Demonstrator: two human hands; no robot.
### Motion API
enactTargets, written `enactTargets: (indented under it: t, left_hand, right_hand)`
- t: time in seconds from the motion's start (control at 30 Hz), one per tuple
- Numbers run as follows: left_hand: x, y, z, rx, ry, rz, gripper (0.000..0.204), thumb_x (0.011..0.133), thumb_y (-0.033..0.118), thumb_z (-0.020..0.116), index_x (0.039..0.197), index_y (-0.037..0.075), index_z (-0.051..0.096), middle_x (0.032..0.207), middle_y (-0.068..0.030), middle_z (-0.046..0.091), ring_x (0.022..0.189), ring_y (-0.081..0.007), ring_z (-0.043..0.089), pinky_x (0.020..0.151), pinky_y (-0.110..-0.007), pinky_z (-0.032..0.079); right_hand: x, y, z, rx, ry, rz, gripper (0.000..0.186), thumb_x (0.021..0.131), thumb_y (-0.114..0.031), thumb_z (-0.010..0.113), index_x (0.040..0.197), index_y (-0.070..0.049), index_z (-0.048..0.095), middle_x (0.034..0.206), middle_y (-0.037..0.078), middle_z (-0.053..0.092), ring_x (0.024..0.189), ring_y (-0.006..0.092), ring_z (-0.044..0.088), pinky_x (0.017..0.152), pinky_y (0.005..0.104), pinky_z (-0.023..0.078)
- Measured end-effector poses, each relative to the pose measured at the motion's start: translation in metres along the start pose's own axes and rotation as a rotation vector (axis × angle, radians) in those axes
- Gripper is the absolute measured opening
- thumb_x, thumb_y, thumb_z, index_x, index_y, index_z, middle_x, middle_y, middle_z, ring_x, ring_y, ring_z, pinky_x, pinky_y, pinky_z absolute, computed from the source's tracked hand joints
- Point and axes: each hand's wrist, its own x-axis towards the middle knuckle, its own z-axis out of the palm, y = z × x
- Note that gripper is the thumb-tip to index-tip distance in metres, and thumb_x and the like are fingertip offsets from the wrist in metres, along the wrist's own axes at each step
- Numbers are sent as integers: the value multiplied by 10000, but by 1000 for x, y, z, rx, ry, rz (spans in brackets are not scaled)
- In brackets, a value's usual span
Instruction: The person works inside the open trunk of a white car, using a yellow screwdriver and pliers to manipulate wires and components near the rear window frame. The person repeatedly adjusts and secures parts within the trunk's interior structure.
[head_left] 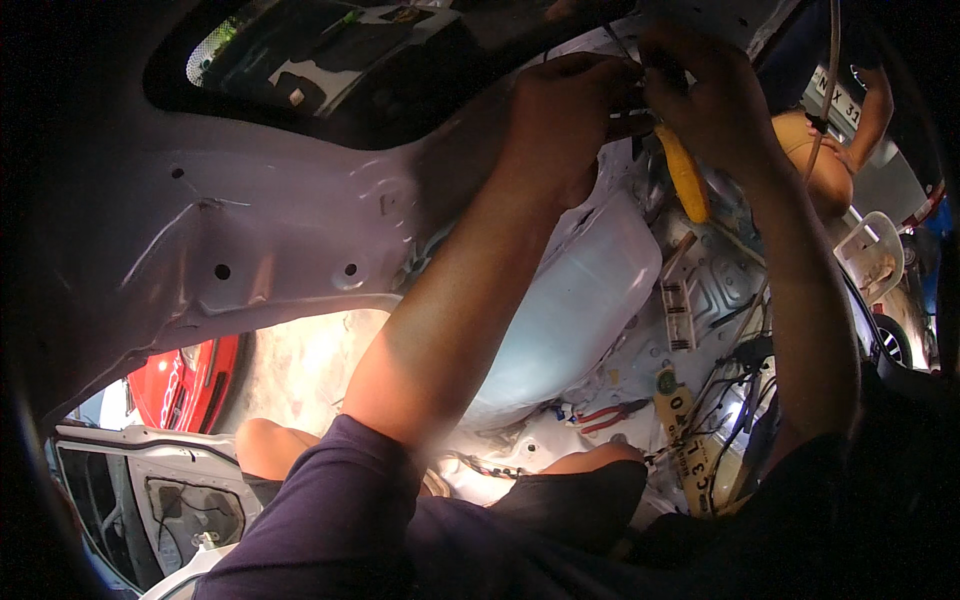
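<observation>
While both arms reach up toward the top of the view, the screwdriver (684,172) with its yellow handle hangs down from the right hand (712,100), whose fingers are curled tight around its upper end. The left hand (565,115) is just beside it, closed in a loose fist, thumb and fingers pinched together on something small and dark at the tool's tip; what that is cannot be made out. Both hands work against the pale bare metal of a car body (280,230), which has small round holes in it. Below the hands sits a white plastic tank (575,310). Near it, further down, red-handled pliers (610,415) lie on the metal floor among loose dark wires (735,395). At the upper right another person's arm (835,160) shows.
</observation>
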Motion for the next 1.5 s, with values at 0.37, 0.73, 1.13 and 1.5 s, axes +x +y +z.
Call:
enactTargets:
  t: [0.37,0.73,1.13,1.5]
  left_hand:
    - [-4,22,9,21,23,-175,319,988,-53,483,1282,-50,605,1283,-191,668,1158,-287,697,994,-397,603]
    - [5,5,6,345,144,619,203,920,55,697,1101,-38,707,992,-162,745,850,-236,740,744,-320,607]
    - [-1,8,0,605,34,480,239,842,7,727,1076,-35,710,1006,-168,764,904,-183,745,763,-324,593]
    - [-5,6,8,163,38,260,274,937,62,611,1181,-54,656,1039,-159,726,887,-220,707,765,-333,572]
  right_hand:
    - [-4,7,3,-85,168,-159,267,887,-71,717,1153,-91,702,1098,131,744,988,296,749,846,377,593]
    - [-1,9,-4,47,80,-42,218,916,-90,708,1133,-77,714,1053,109,766,979,235,763,837,346,596]
    - [2,5,-6,-38,84,-84,219,909,-116,713,1125,-78,714,1037,116,753,950,266,751,828,359,589]
    - [3,5,-4,22,38,26,229,947,-137,707,1171,-93,717,1086,115,771,1042,242,757,862,355,590]
